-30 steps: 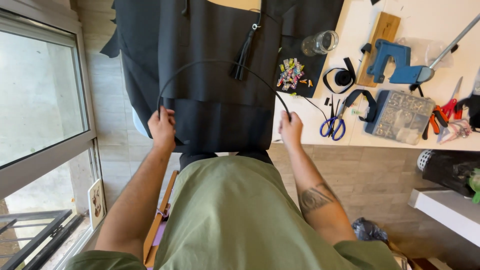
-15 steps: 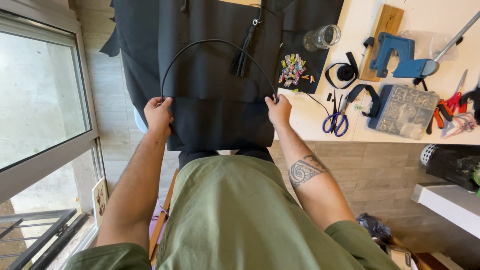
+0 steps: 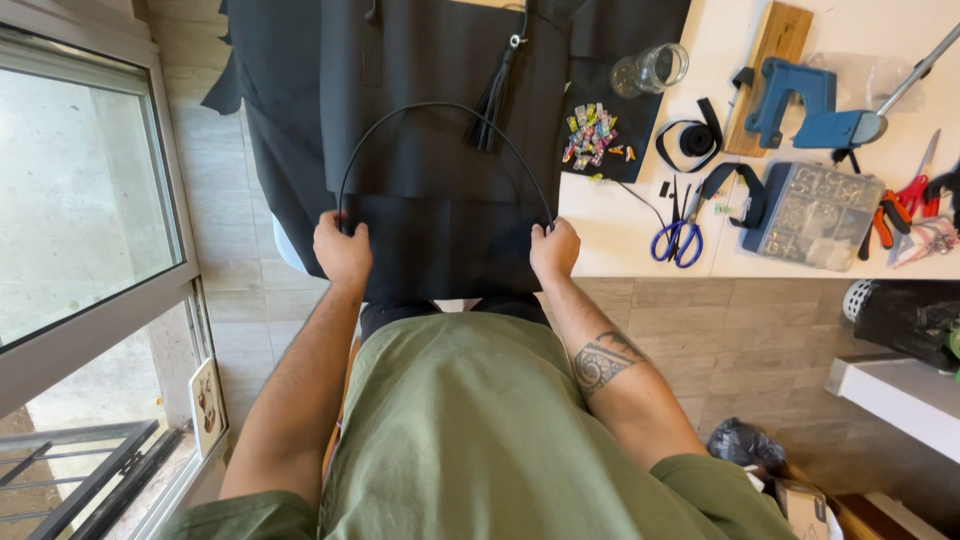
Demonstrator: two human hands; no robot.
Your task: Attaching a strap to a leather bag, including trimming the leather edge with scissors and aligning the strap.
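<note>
A black leather bag lies flat on the white table, partly hanging over its near edge. Its thin black handle arches across the front, and a black tassel dangles from the top. My left hand grips the bag's near left corner where the handle ends. My right hand grips the near right corner at the other handle end. More black leather spreads under the bag and droops off the table on the left.
Right of the bag lie several small coloured clips, a glass jar, blue-handled scissors, a black strap roll, a blue hand press, a clear parts box and red pliers. A window fills the left side.
Both hands have stayed on the bag's near corners while the bag shifted slightly toward me on the table; the handle arch looks a little wider.
</note>
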